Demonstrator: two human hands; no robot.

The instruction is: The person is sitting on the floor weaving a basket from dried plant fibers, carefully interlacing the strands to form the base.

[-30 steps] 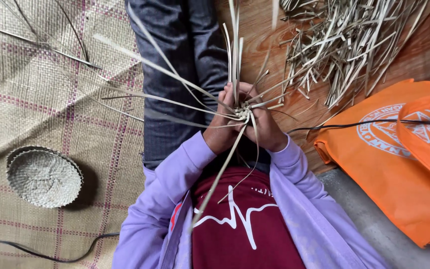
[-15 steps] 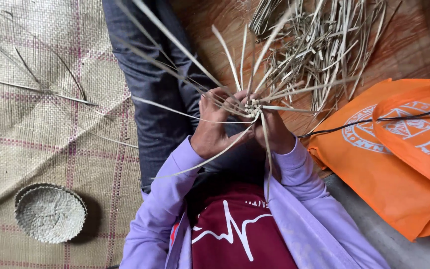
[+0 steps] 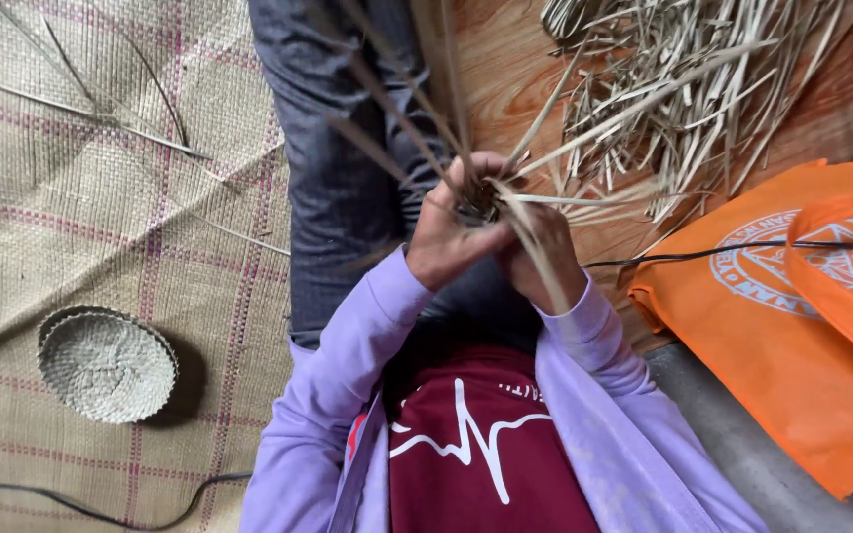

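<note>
Looking down from the head cam, only one view to go by: person sits w/ legs in dark jeans [image 3: 338, 188] stretched out, lilac sleeves, maroon top w/ white zigzag line. Both hands meet over the lap at a small woven start of pale strips [image 3: 486, 202], long loose ends fanning up and out from it, some blurred. Left hand [image 3: 451, 232] is closed round the near-left side of that woven knot, thumb and fingers pinched on the strips. Right hand [image 3: 545, 252] sits touching it on the other side, fingers curled shut on strips too; one flat strip runs down across its back. Taking the woven knot as the marker: up and to the right of it, a loose heap of dry strips [image 3: 683, 89] lies on the wooden floor [image 3: 505, 69], near but apart. Right of the knot, an orange cloth bag [image 3: 792, 326] w/ a pale round print, a thin black cable [image 3: 703, 252] crossing its top edge. Left of the knot, past the jeans, a straw mat [image 3: 81, 227] w/ pink lines, a few stray strips on it. Down-left of the knot, well apart, a small round woven basket [image 3: 106, 363] rests on the mat, and below that another dark cord [image 3: 81, 503] curls along the mat edge.
</note>
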